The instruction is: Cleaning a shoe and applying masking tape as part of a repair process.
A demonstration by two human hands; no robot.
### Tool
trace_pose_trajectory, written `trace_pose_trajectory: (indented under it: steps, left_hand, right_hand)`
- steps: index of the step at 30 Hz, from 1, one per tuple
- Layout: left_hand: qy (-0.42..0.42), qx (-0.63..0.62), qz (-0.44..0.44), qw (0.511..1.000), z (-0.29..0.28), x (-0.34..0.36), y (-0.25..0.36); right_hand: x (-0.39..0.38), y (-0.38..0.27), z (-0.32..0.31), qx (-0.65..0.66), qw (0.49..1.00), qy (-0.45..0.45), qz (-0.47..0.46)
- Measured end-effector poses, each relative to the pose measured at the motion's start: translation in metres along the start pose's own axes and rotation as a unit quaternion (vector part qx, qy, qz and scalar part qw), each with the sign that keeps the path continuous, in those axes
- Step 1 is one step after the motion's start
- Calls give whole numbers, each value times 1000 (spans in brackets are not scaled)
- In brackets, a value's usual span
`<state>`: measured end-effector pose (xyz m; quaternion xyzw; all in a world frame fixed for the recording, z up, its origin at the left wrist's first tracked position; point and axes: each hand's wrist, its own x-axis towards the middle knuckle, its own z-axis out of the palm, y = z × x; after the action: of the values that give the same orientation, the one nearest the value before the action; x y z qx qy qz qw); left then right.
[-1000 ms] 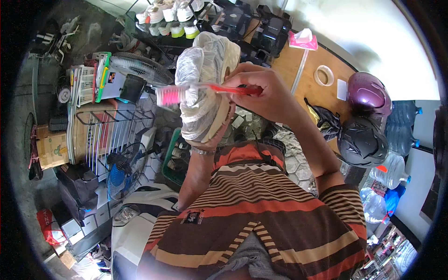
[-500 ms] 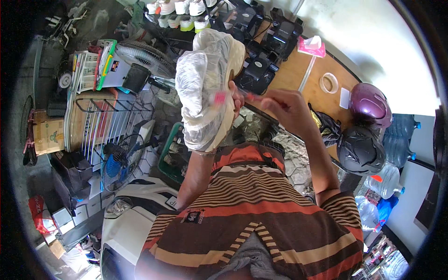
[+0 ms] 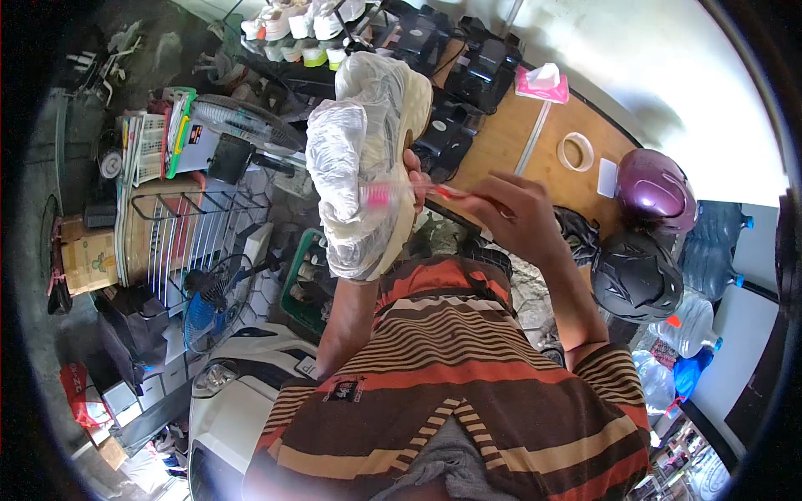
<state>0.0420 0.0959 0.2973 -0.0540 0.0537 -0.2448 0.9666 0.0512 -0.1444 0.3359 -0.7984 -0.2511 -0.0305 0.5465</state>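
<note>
A pale shoe (image 3: 413, 104) wrapped in crinkled clear-white plastic (image 3: 338, 159) is held up in front of me, its cream sole along the right side. My left hand (image 3: 414, 177) grips it; only some fingers show at the sole edge, the rest being hidden behind the shoe. Between the fingers of my right hand (image 3: 522, 213) is a toothbrush (image 3: 447, 192) with a red and clear handle. Its pink bristle head, slightly blurred, lies over the plastic-covered side of the shoe.
White shoes (image 3: 313, 21) stand on a rack at the far side. Black devices (image 3: 447, 138), a tape roll (image 3: 576, 152), a pink tissue pack (image 3: 541, 83) and two helmets (image 3: 656, 190) occupy the wooden table (image 3: 484, 171). Fans (image 3: 219, 305), a wire rack (image 3: 188, 238) and a green crate (image 3: 292, 288) are left.
The toothbrush and my right hand have moved slightly lower in view, the brush head shifting left across the wrapped shoe. The shoe has shifted a little left in view, as has the background.
</note>
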Motion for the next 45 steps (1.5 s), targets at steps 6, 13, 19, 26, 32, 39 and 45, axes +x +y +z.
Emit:
trace_pose_trajectory:
  steps: [6,13,19,26,32,39,45]
  left_hand:
    - [-44,-122,-53,990,-27,26,1]
    - [-22,-106,-16,994,-37,52,-9]
    - [19,-130,-31,991,-29,80,-27]
    - [61,-63,-70,994,-29,98,-31]
    - [67,-89,-90,990,-44,106,-33]
    - [161,-118,-131,971,-69,108,-27]
    - [63,-29,-75,995,-26,113,-44]
  right_hand:
    - [-20,97,-58,-162,966,115,167]
    - [-138,325,-127,-376,764,149,502]
    - [-162,359,-149,-405,744,55,529]
    - [-82,209,-103,-149,890,191,387]
    - [-38,76,-59,58,987,76,126]
    - [-54,65,-69,-14,967,149,209]
    - [-63,67,-62,-114,981,159,-13]
